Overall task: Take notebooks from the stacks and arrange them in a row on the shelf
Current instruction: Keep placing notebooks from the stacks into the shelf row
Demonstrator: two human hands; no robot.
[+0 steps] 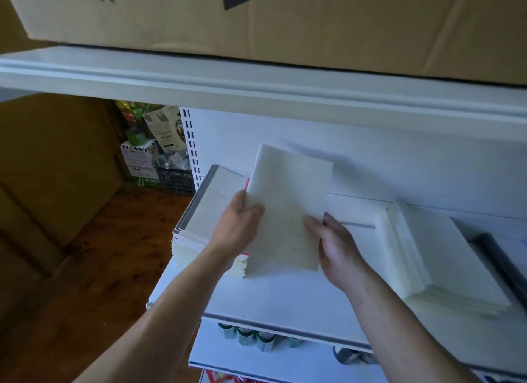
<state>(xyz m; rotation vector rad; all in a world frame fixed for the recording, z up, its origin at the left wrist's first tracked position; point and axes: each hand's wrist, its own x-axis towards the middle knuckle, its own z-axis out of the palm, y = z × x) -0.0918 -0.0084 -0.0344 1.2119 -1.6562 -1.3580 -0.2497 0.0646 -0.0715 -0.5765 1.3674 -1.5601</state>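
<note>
Both hands, the left hand (238, 225) and the right hand (338, 250), hold a pale notebook (288, 208) tilted above the shelf (285, 297) between the left stack (205, 225) and the right stack (445, 257), so it may slip and knock the left stack.

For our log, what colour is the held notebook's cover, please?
The notebook is plain pale off-white, seen in the head view.

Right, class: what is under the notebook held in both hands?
Under the notebook lie the white shelf and the right edge of the left stack, its coloured spines peeking out. How much of that stack it covers cannot be seen.
</note>
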